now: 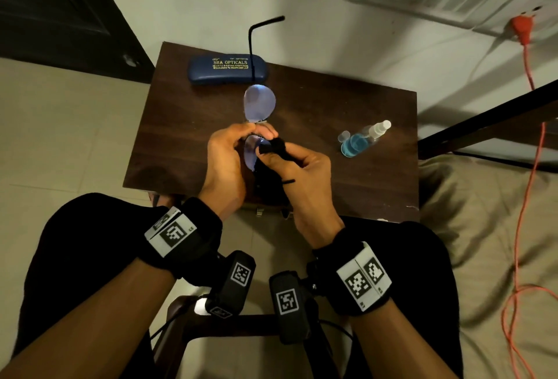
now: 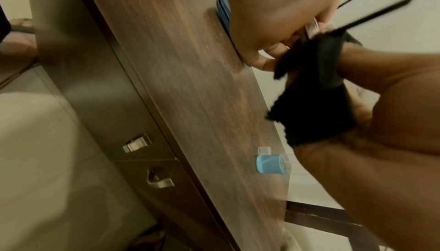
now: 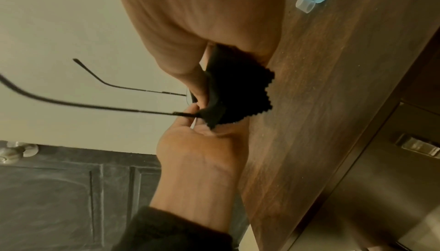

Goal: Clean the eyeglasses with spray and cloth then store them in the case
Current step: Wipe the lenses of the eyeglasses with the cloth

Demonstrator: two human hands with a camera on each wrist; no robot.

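The eyeglasses [image 1: 259, 103] with black temples [image 3: 95, 106] are held above the brown table [image 1: 181, 137], one lens pointing away from me. My left hand [image 1: 256, 131] pinches the frame near the bridge. My right hand [image 1: 273, 153] grips a black cloth [image 1: 268, 149], pressed around the near lens [image 1: 250, 153]. The cloth [image 2: 309, 95] hangs between both hands, its zigzag edge [image 3: 238, 95] showing. The blue case [image 1: 227, 69] lies shut at the table's back left. The spray bottle [image 1: 362, 140] with blue liquid lies on its side at the right.
A clear cap [image 1: 343, 137] sits beside the bottle. A dark door [image 1: 60, 16] stands at the left, a bed [image 1: 483, 227] and an orange cable [image 1: 525, 167] at the right. Metal drawer handles [image 2: 138, 143] are below the table's front edge.
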